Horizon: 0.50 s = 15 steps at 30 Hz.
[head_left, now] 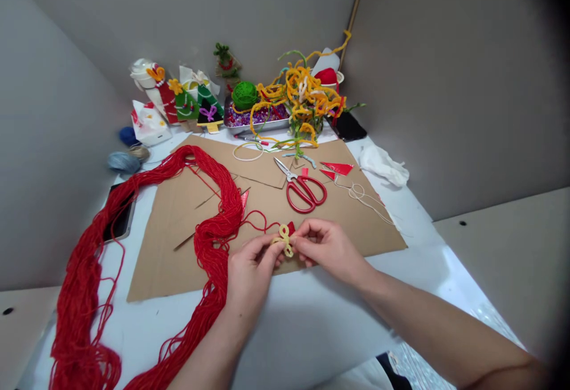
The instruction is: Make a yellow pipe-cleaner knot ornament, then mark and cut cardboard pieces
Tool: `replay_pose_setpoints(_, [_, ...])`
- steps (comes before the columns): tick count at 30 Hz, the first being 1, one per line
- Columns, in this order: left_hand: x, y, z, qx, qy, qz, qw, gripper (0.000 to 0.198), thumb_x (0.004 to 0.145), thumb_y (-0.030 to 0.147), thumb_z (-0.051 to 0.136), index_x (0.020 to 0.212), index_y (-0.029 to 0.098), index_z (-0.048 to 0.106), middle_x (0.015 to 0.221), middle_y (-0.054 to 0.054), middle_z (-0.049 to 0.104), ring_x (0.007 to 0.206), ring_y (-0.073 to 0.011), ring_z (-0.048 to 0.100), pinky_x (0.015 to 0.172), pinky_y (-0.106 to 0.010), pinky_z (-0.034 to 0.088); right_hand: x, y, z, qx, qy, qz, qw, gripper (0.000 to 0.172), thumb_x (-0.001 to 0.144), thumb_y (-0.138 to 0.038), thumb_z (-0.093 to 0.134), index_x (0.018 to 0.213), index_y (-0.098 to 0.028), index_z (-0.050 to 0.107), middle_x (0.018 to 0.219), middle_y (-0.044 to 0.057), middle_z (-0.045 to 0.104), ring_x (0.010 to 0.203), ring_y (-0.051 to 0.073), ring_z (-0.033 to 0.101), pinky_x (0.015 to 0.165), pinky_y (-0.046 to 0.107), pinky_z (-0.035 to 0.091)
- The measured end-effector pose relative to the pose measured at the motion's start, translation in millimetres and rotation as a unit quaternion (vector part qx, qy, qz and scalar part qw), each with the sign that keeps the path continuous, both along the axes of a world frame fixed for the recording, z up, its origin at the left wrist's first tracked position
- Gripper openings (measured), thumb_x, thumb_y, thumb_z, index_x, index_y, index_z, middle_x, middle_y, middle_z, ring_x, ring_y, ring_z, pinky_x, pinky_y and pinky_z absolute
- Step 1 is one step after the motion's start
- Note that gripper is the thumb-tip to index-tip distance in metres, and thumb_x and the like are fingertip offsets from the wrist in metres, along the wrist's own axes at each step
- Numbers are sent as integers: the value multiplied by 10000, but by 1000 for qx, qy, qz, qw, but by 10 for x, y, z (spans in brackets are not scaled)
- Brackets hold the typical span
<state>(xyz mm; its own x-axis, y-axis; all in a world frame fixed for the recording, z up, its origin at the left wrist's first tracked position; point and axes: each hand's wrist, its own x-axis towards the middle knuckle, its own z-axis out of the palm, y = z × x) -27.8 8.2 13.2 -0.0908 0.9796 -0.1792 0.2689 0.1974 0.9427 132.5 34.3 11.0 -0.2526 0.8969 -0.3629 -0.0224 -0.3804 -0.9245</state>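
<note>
My left hand (258,259) and my right hand (327,244) meet over the near edge of a cardboard sheet (155,271). Between my fingertips is a small pale yellow yarn bow (285,240) with several loops; the left thumb and fingers pinch one side, the right ones the other. A small red piece (291,227) shows just behind the bow, partly hidden by my fingers. From the big red yarn skein (218,224) on the left, a strand runs toward my left hand. Red-handled scissors (303,191) lie beyond my hands, blades slightly apart.
Red scraps (339,168) and white thread (358,193) lie at the right. Behind stand a metal tray (256,124) of beads, a green yarn ball (244,95), tangled orange yarn (307,90) and felt tree ornaments (186,105). A phone (350,126) and crumpled tissue (383,164) lie right.
</note>
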Motion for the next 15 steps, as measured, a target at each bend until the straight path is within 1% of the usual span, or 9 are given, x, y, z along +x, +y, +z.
replay_pose_setpoints(2, [2,27,24,-44,-63,5,997,277,779,337,635,982,162,702,710,-32,703,604,-123,621,606,-220,507,8,13,21,-19,3,-5,1000,193,696,-320,678,686,-165,563,527,-47,564,432,59,489,435,180,417])
replay_pose_setpoints(3, [3,38,32,-59,-89,-2,994,278,779,337,633,974,151,701,720,-39,704,623,-126,623,618,-222,507,11,18,28,-24,4,-4,1000,209,694,-336,684,690,-165,564,524,-47,561,433,60,486,435,180,415])
replay_pose_setpoints(6, [9,54,28,-99,-138,-29,985,207,743,320,673,819,131,708,700,-41,692,606,-111,599,587,-202,485,15,18,25,-17,9,20,1000,231,707,-369,682,706,-161,579,542,-39,569,451,65,489,447,186,409])
replay_pose_setpoints(9, [13,49,16,-119,-145,-36,982,188,733,316,685,737,128,692,641,-21,665,522,-75,532,521,-175,433,30,13,-11,46,-26,35,998,224,752,-377,655,751,-156,620,615,-13,601,526,83,520,508,204,424])
replay_pose_setpoints(11, [17,40,27,-122,-136,-46,982,194,746,316,671,707,126,681,619,-20,657,501,-68,508,505,-173,413,50,17,-40,92,-47,33,994,247,770,-384,652,879,-163,654,681,-2,620,601,101,548,576,222,444])
replay_pose_setpoints(13, [26,31,53,-126,-122,-62,983,190,746,303,664,676,126,671,606,-22,656,501,-72,510,509,-177,414,71,25,-63,113,-39,44,992,333,765,-389,667,1023,-179,654,772,12,632,683,121,577,645,245,467])
replay_pose_setpoints(14, [33,29,68,-128,-116,-70,982,184,743,292,663,661,127,667,597,-21,653,504,-76,515,515,-180,418,81,29,-70,117,-28,57,991,355,761,-385,675,1053,-184,656,827,23,633,726,131,590,677,256,477])
replay_pose_setpoints(15, [40,27,80,-131,-113,-77,982,177,739,282,662,650,129,665,589,-20,650,508,-80,522,522,-185,425,88,31,-74,120,-15,70,990,342,759,-376,680,1042,-184,671,878,35,627,765,139,599,706,266,484])
